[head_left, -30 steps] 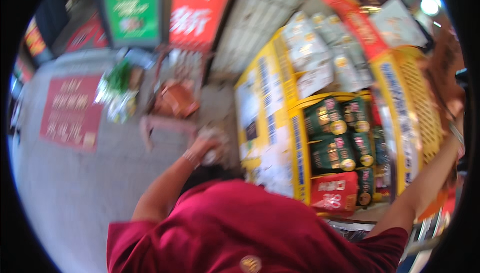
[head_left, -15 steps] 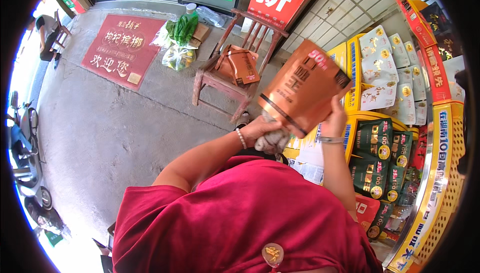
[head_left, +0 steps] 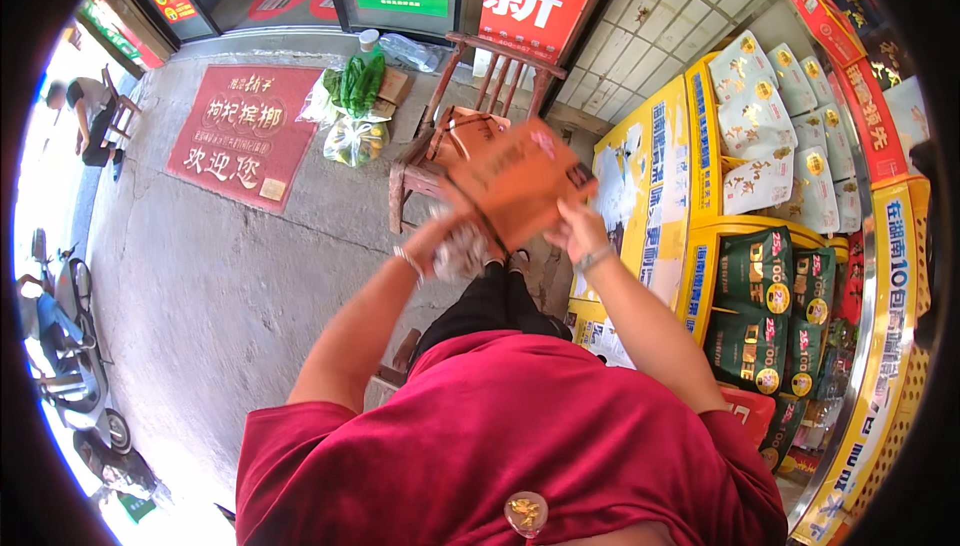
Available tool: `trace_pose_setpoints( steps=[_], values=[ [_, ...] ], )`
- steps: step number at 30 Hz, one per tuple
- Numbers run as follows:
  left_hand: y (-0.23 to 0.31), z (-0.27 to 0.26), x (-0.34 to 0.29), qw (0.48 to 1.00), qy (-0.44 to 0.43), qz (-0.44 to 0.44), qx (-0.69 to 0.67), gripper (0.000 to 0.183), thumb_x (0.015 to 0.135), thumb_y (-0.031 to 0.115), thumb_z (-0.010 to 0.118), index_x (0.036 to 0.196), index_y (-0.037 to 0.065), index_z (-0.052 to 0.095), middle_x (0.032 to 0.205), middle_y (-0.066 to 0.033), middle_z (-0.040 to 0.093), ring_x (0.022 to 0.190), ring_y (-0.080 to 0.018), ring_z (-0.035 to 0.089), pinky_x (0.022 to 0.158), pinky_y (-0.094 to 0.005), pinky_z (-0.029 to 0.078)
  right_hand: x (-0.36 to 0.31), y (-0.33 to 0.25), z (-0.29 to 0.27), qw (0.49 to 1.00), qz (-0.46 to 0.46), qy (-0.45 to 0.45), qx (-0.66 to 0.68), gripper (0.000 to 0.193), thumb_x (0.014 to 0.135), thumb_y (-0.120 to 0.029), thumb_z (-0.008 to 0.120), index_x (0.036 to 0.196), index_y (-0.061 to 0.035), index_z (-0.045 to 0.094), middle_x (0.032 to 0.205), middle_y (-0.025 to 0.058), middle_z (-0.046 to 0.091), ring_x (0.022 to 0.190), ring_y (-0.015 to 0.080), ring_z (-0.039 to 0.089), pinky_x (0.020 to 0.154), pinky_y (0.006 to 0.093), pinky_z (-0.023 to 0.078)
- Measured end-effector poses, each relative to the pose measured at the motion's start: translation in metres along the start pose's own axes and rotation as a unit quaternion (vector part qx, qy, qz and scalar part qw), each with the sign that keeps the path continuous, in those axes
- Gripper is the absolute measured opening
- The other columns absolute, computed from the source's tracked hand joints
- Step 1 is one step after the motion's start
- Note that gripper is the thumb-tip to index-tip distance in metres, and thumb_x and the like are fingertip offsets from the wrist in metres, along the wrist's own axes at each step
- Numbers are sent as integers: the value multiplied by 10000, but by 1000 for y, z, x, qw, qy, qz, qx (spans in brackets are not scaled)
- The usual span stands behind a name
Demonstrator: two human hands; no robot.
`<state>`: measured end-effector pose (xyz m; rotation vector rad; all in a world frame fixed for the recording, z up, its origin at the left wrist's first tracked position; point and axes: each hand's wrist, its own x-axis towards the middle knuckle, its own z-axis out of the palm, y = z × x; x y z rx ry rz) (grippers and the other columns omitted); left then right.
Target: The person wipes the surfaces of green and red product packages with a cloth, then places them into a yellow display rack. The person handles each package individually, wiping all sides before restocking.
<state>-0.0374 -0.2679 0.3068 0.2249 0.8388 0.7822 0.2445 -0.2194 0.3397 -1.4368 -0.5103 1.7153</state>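
Note:
An orange-brown pouch (head_left: 522,178) is held tilted in front of me, slightly blurred. My right hand (head_left: 580,232) grips its lower right edge. My left hand (head_left: 430,242) is closed around a crumpled grey-white cloth (head_left: 463,253) at the pouch's lower left corner; the fingers there are partly hidden and smeared. Beyond the pouch stands a worn wooden chair (head_left: 408,182). Similar orange-brown pouches (head_left: 464,130) lie on its seat, partly covered from view by the held one.
To the right, a yellow display shelf (head_left: 704,161) carries white pouches (head_left: 752,106) and dark green pouches (head_left: 752,271). A red mat (head_left: 245,126) and bags of green vegetables (head_left: 357,96) lie on the floor. Scooters (head_left: 75,346) and a seated person (head_left: 92,116) are at far left.
Both hands have carried the pouch and cloth leftward, and the pouch now overlaps the chair. The view has shifted, bringing my legs into sight below.

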Motion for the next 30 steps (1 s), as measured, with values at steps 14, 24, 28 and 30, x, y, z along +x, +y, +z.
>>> trace_pose_setpoints(
  steps=[14, 24, 28, 30],
  values=[
    [-38, -52, 23, 996, 69, -56, 29, 201, 860, 249, 721, 898, 71, 635, 752, -61, 650, 603, -192, 652, 539, -375, 559, -41, 9, -61, 991, 69, 7, -118, 323, 904, -102, 586, 1209, -18, 523, 1012, 137, 660, 795, 232, 683, 649, 370, 571],
    [-53, -4, 52, 995, -62, 42, 62, 481, 783, -8, 620, 1230, 129, 507, 987, -101, 651, 875, -260, 671, 694, -388, 585, -96, -194, -36, 894, -279, -94, -338, 240, 844, -101, 669, 1065, -11, 647, 811, 81, 690, 668, 153, 689, 499, 266, 510],
    [-61, -5, 97, 996, -81, -30, 33, 344, 838, -34, 534, 1163, 73, 574, 1056, -148, 649, 961, -338, 654, 778, -468, 579, -173, -324, -52, 593, -620, 166, -487, 95, 838, -110, 632, 888, -48, 684, 713, 118, 670, 657, 190, 673, 612, 335, 517],
    [-70, -15, 125, 995, -87, -23, 36, 275, 886, 74, 575, 1161, 71, 583, 1081, -163, 647, 969, -357, 648, 816, -504, 562, -231, -397, -75, 602, -548, 241, -528, 167, 818, -167, 683, 968, -110, 729, 846, 132, 706, 742, 201, 692, 668, 385, 532]
  ],
)
